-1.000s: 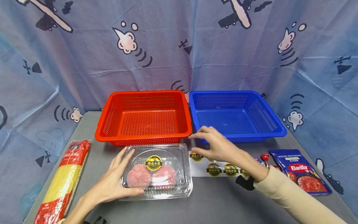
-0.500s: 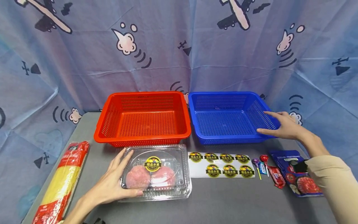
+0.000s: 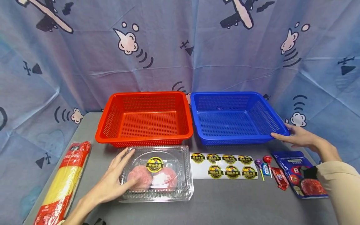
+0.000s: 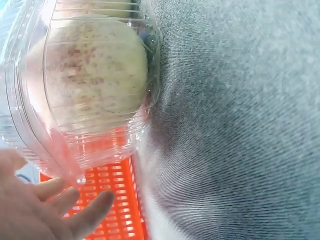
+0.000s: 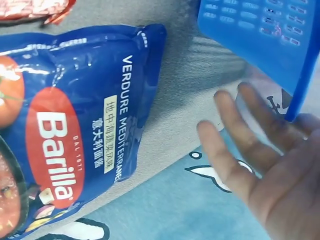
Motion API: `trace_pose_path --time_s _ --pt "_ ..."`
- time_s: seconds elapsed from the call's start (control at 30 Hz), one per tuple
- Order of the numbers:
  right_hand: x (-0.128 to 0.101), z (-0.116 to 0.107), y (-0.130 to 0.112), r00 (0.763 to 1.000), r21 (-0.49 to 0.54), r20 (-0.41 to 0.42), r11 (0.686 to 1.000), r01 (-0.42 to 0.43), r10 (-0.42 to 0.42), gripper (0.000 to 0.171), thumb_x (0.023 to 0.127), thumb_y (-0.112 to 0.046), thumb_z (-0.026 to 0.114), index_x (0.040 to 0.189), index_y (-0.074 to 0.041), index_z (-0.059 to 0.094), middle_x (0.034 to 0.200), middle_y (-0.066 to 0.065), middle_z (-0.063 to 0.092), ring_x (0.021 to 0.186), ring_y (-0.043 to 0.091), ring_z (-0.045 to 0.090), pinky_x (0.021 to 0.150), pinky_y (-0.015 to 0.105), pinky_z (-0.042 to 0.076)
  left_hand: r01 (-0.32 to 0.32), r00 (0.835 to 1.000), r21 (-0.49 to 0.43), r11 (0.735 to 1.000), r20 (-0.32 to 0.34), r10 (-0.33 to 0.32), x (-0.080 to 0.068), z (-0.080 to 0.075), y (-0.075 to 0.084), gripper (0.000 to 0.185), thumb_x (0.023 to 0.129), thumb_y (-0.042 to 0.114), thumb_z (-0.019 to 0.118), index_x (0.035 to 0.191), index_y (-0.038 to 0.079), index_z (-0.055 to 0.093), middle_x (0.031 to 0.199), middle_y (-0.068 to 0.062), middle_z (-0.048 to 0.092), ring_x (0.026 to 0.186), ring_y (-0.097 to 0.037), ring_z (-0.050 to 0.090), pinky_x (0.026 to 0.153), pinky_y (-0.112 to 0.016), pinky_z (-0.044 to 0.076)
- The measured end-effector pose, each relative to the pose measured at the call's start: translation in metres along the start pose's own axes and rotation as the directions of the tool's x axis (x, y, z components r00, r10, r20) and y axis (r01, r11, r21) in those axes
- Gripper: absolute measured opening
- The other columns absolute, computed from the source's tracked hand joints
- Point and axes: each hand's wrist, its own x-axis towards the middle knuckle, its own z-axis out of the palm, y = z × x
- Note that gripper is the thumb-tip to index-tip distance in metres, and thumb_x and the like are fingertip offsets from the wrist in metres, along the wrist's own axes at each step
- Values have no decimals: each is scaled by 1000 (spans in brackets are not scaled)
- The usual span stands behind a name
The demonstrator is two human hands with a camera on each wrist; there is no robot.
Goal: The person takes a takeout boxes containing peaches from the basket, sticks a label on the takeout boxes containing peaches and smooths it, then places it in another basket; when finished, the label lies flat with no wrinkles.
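A clear plastic clamshell box (image 3: 184, 175) holds pinkish-white round fruit, and its lid carries a black-and-yellow sticker (image 3: 154, 164). My left hand (image 3: 113, 179) lies at the box's left end, fingers spread along the rim and the thumb overlapping the lid. In the left wrist view, several extended fingers show beside the box's corner. My right hand (image 3: 302, 136) is at the front right corner of the blue basket (image 3: 236, 137), its thumb overlapping the rim. Extended, relaxed fingers (image 5: 225, 160) appear beneath that corner in the right wrist view.
A red basket (image 3: 143, 137) stands left of the blue one. A sticker sheet (image 3: 199, 173), lollipops (image 3: 267, 160), a red-wrapped snack (image 3: 280, 178) and a blue Barilla pouch (image 3: 298, 170) lie on the right. A yellow noodle packet (image 3: 64, 181) lies at left.
My right hand has moved right from above the sticker sheet to the blue basket's right side, then down to its front corner. My left thumb has shifted from the box's front edge up over the lid.
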Motion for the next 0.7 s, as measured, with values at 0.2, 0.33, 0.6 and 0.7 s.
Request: trace_pose_path --time_s 0.2,0.33,0.6,0.7 --pt "0 3 0 998 83 22 995 50 -52 101 108 -48 44 153 5 -29 147 58 13 129 64 48 95 61 55 227 973 -203 953 -2 -232 3 -4 -1 91 88 28 79 160 7 27 155 -29 41 132 -50 54 92 -57 58" --pt "-1 4 2 999 101 12 994 44 -46 102 107 -47 47 153 6 -27 146 58 15 125 62 53 94 61 56 507 861 -366 781 260 -437 3 -10 -2 92 94 35 71 162 5 16 157 -39 32 129 -53 55 92 -56 58" --pt "-3 5 3 999 140 4 989 45 -46 104 106 -45 51 154 8 -25 145 58 13 125 61 54 94 63 55 609 787 -549 573 507 -350 3 -17 -10 80 100 29 65 158 5 16 130 -22 61 83 -21 69 60 -38 62" --pt "-3 4 0 999 155 19 987 43 -47 104 106 -45 51 154 6 -27 146 58 10 127 62 52 94 63 55 598 796 -600 531 525 -302 1 -17 -13 66 100 24 63 148 7 21 124 -8 66 91 -21 69 63 -41 63"
